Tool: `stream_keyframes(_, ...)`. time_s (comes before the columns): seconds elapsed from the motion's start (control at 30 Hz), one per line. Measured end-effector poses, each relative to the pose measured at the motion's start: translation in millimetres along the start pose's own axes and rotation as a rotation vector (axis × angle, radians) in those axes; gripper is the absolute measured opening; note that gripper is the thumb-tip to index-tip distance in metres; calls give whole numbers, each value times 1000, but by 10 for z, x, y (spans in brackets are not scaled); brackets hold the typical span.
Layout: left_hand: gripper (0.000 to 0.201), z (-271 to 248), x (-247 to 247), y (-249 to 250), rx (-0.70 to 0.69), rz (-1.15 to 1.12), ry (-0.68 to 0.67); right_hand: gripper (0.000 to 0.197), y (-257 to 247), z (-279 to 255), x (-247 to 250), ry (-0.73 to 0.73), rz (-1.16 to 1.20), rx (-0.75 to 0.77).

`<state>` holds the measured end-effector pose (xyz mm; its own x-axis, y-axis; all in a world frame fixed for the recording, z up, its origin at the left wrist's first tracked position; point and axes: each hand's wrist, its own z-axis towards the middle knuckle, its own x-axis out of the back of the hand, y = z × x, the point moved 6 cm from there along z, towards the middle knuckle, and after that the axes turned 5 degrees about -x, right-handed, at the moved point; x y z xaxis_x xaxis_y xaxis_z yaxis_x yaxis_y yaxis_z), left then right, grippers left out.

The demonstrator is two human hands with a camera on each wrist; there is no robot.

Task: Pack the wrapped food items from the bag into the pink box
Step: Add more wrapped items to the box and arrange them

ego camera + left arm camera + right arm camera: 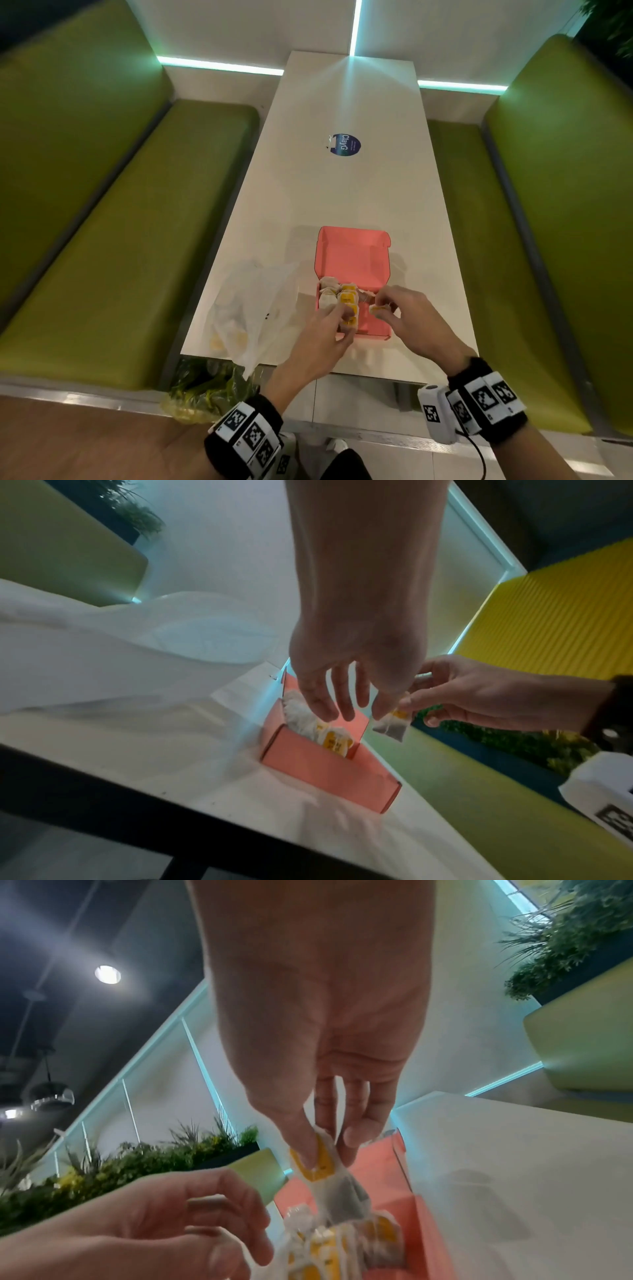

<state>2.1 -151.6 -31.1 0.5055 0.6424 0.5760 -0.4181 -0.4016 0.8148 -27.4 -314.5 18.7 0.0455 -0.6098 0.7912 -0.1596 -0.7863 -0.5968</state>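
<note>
1. Head view: a pink box [352, 260] of thin folded card sits open on a smooth white table [308, 192], its lid flap standing up at the far side.
2. Wrapped food items [337, 296] fill the box's left half: small soft packets in crinkly clear wrap with yellow labels, packed close together.
3. My right hand [407, 317] is over the right part of the box and pinches one packet [329, 1172] between thumb and fingertips; in the right wrist view the thumb presses on its yellow label and the greyish lower end hangs down above the packed ones.
4. My left hand [325, 337] reaches over the box's near left corner with fingers loosely spread; the fingertips [323, 710] hover at the packed items, and I cannot tell whether they touch them or grip anything.
5. A floppy, translucent white plastic bag [253, 308] lies just left of the box, with a few pale yellow shapes showing through it.
6. A round dark blue sticker [344, 144] lies farther up the table.
7. Padded green bench seats [130, 240] run along both sides of the table.
8. A crumpled yellowish bag of leafy greens [205, 390] sits below the table's near edge.
</note>
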Motion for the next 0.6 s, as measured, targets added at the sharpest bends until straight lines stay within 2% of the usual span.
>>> stream_keyframes(0.13,28,-19,-159,-104,-81,288,-97,11,116,166,-191,-119,-111,-72)
stream_keyframes(0.3,32,-28,-309,-197,-60,414,-183,9,231,398,-365,-197,-152,-89)
stream_keyframes(0.4,32,-44,-339,-216,-60,425,-180,8,294,502,-429,-136,-195,-129)
stream_keyframes(0.5,30,-50,-337,-218,-80,432,-158,14,303,546,-443,-34,-213,-134)
stream_keyframes(0.57,29,-55,-339,-221,-80,434,-156,8,288,545,-440,9,-200,-123)
stream_keyframes(0.6,28,-59,-345,-222,-79,432,-160,14,299,549,-451,22,-187,-126)
